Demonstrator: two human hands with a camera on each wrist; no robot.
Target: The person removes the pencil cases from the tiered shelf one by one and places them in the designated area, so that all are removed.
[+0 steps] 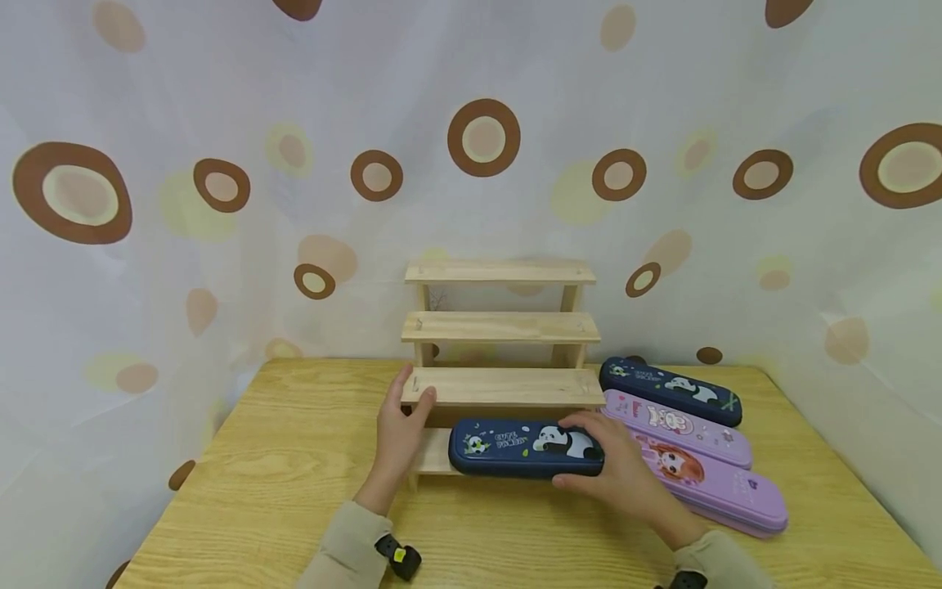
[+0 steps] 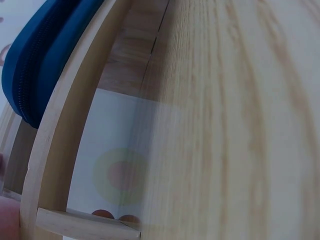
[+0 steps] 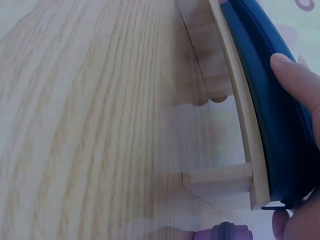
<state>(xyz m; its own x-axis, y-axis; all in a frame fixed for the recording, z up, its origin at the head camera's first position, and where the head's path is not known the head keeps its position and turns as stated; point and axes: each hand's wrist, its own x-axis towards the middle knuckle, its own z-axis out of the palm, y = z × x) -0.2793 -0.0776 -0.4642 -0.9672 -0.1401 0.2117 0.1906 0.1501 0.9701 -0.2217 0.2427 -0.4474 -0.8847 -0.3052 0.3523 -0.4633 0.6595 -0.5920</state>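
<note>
On the lowest step of a wooden stepped display stand (image 1: 504, 384) lies a navy panda pencil case (image 1: 489, 458), its zipped side facing forward. My right hand (image 1: 621, 470) grips the case's right end, thumb at the front edge and fingers over the back. The right wrist view shows the thumb against the zipped side of the pencil case (image 3: 272, 115). At the stand's left side, my left hand (image 1: 397, 433) touches the end of the second step, its thumb and index finger extended. Only a sliver of the left hand (image 2: 7, 217) shows in the left wrist view.
To the right of the stand lie another navy panda pencil case (image 1: 670, 391), a lilac case with a white cartoon character (image 1: 684, 429) and a purple case with a doll picture (image 1: 728, 495). All are on the wooden table (image 1: 257, 491), before a patterned backdrop (image 1: 486, 65).
</note>
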